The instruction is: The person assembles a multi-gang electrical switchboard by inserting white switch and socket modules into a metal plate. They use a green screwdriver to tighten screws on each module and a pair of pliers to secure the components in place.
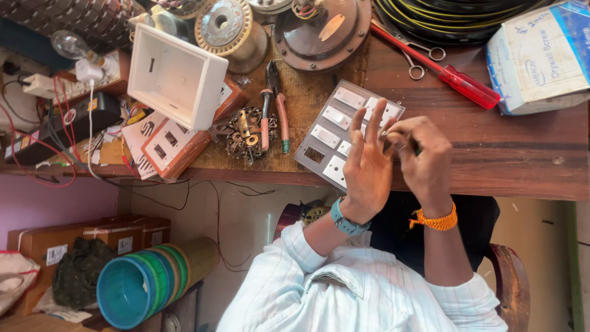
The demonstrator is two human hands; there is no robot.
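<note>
The left hand [367,165] is spread wide, fingers fanned and raised, its palm against the near edge of the switch plate [344,132]; it grips nothing that can be seen. The right hand [419,157] is curled tight, fingertips pinched together around something small and dark at the plate's right corner; what that is cannot be made out, perhaps a tool tip or a small part. The plate, a grey perforated panel with several white switches set in it and at least one empty cut-out, lies flat on the wooden table [522,160], partly over the near edge.

This looks like fitting or fastening work on the plate, with the left hand steadying while the right works at one corner. The next move probably calls for a firm hold on the plate and fine fingertip control at that corner, since the piece is tiny.

Further out lie pliers [275,110], a red screwdriver [458,80], scissors [421,58] and a white box [175,77]. A cardboard carton [541,55] sits at the right and coiled cable [455,18] at the top.

The plate's right side is hidden behind both hands, so how many switches it carries is unclear. The cable and carton are cut off by the frame.
</note>
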